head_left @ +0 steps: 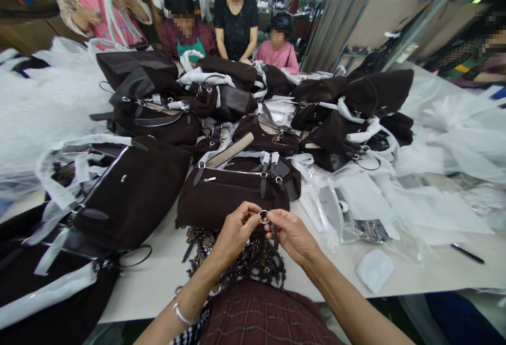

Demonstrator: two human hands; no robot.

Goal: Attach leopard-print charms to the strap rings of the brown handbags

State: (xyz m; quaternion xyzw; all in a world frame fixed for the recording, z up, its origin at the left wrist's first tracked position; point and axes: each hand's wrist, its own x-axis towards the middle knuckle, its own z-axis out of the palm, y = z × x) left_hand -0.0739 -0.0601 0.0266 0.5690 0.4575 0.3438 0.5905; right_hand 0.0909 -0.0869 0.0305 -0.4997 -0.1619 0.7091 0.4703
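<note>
Between my two hands a metal ring (263,217) is held up in front of a dark brown handbag (233,197). My left hand (240,227) pinches the ring's left side between thumb and fingertips. On the other side my right hand (291,232) grips it in the same way, with a dark strand hanging below those fingers. Beneath my hands lies a tangled heap of dark beaded charms (221,255) at the table's near edge. The handbag stands upright behind the heap, with buckled straps and a zip pull on its front.
More brown handbags (146,192) with white-wrapped handles crowd the left and back of the white table (152,282). Plastic wrapping (446,145) piles up at right. A tape dispenser (336,213), a white block (375,270) and a black pen (467,253) lie right. Several people stand behind.
</note>
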